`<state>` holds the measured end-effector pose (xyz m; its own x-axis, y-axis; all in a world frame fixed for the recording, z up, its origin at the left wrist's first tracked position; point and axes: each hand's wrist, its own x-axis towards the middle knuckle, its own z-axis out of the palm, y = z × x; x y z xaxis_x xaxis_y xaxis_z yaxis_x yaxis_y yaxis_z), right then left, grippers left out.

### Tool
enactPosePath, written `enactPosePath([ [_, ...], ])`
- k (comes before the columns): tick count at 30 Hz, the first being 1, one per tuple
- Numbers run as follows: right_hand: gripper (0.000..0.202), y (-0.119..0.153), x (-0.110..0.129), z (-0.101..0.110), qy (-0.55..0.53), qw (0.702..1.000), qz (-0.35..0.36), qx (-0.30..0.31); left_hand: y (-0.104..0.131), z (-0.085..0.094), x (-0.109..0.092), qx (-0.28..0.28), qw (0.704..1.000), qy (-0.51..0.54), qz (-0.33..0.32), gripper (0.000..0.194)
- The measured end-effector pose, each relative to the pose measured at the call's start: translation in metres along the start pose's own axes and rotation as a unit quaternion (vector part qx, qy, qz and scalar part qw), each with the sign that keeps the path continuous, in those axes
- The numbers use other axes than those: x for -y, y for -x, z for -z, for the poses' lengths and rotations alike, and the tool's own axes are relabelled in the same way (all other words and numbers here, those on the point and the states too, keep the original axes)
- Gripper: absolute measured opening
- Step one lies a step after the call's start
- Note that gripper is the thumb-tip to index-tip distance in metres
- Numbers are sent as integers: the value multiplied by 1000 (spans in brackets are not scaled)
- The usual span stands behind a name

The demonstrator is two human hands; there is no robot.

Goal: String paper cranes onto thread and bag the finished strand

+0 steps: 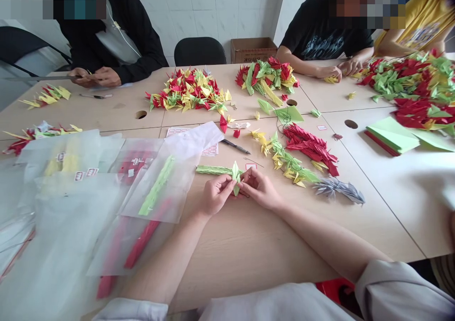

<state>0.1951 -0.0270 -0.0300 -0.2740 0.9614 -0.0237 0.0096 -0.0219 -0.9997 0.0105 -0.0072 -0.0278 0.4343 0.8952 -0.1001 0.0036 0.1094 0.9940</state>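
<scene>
A light-green folded paper piece (235, 171), shaped like a paper crane with pointed ends, is upright between my two hands. My left hand (217, 197) pinches its lower left side with thumb and forefinger. From the other side, my right hand (261, 189) pinches it too, its fingertips close to the left thumb. A thin dark thread seems to run by the right fingers. Just behind my left hand lies a long string of stacked green folded paper (211, 169). A black pen (235, 146) and a small red-framed label (250, 166) are beyond my hands.
Clear plastic sleeves (81, 216) with coloured paper strips cover the left side. Strung cranes (280, 157), a red string (311, 148) and a grey bundle (339, 189) lie right. Crane heaps (194, 89) and green paper sheets (393, 135) stand farther off. Other people sit opposite, hands on paper.
</scene>
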Motion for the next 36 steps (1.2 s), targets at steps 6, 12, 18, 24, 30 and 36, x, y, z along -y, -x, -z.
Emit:
enactPosePath([
  [6,32,-3,1,0,34,999,-35,-7,-2,-1,1,6,1000,2,-4,24],
  [12,32,-4,2,-1,-50,997,-39,-39,-6,-4,-4,18,997,55,45,32],
  [18,35,-6,-2,3,-99,994,-39,-27,-5,0,-7,64,991,6,114,33],
  [24,32,-9,2,7,-115,992,-45,-2,-5,0,-4,34,995,-5,94,32],
  [30,34,-9,7,3,-140,985,-74,73,-2,-1,0,78,995,-47,31,31],
  [36,29,-6,2,0,-208,973,-63,71,3,-2,-9,130,990,2,50,31],
])
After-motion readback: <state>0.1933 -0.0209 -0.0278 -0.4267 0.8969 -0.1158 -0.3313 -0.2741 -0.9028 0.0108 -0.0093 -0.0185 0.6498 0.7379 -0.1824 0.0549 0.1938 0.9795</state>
